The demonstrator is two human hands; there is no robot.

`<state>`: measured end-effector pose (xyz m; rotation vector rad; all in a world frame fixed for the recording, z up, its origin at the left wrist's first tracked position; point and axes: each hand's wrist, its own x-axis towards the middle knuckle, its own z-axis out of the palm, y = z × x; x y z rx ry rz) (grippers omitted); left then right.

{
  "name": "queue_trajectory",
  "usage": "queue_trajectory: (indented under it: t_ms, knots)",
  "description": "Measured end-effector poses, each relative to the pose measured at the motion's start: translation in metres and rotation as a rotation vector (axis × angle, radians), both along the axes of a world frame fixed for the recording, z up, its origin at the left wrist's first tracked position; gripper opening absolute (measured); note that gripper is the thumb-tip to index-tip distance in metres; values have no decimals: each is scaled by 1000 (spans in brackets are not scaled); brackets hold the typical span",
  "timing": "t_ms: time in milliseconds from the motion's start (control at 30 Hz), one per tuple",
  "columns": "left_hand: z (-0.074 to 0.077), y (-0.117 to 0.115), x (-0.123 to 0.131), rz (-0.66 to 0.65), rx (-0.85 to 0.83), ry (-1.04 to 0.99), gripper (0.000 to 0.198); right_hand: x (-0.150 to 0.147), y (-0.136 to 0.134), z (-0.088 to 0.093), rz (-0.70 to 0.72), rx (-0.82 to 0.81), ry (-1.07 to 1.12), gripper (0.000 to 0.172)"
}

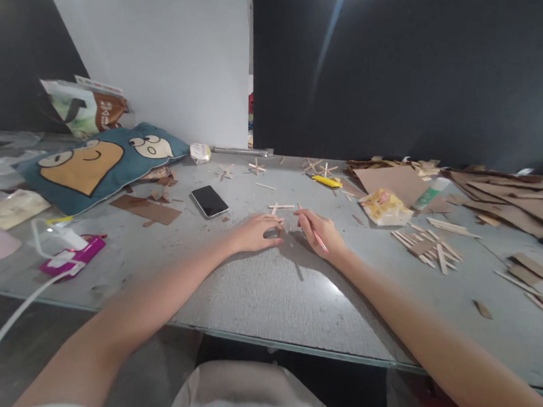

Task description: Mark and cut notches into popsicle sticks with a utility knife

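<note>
My right hand (322,231) is closed around a pink pencil (318,238), whose upper tip points away from me toward the small wooden sticks. My left hand (258,232) rests on the table to the left, thumb and fingers apart in a loose curve. Whether its fingertips touch something small I cannot make out. Just beyond both hands lie a crosswise wooden stick (281,206) and a shorter stick (275,209) meeting it. Farther back are star-shaped stick pieces (257,167) and a yellow cutter (326,181).
A phone (209,201) lies left of my hands, near a cushion (100,162) and a purple power strip (73,257). On the right are a plastic packet (384,207), a glue stick (432,193), a stick pile (430,248) and cardboard sheets (511,197). Dark and white panels stand behind.
</note>
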<state>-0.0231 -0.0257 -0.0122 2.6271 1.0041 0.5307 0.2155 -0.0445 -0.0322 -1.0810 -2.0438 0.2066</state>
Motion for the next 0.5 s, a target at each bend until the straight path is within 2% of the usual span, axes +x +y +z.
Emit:
queue_trajectory:
  t_ms: [200,500]
  knots:
    - [-3,1,2,6,-6,-1,27,-3,6,-4,-52,107,82,43]
    - [-11,3,2,-33,48,-21,30,-2,9,-9,-16,122,78,37]
